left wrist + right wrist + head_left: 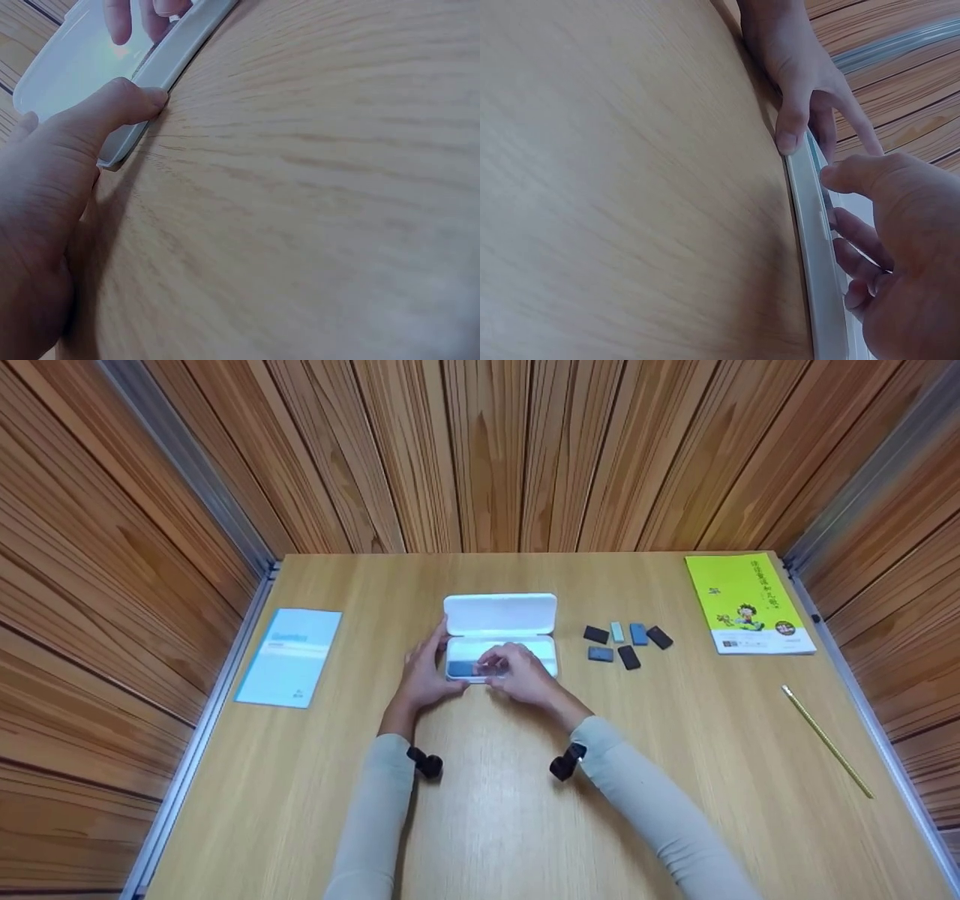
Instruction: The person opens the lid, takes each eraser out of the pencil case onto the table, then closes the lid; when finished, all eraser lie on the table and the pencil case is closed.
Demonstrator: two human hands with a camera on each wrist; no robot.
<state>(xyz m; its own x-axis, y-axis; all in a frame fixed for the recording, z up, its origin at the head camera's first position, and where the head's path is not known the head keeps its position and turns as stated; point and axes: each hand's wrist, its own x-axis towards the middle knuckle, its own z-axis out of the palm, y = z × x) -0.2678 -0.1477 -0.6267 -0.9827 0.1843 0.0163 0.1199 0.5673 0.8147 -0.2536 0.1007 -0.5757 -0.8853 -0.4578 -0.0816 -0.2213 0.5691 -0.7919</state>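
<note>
At mid-table, we steady the open white case (500, 615) with our left hand (424, 675), thumb pressed to its front edge; our right hand's (517, 671) fingers (491, 660) curl inside, bare tabletop (487, 810) in front.

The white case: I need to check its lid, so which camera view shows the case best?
The head view: the white case lies whole there, lid open. The left wrist view shows only its front rim under the left hand; the right wrist view shows only that rim edge-on beside the right hand.
</note>
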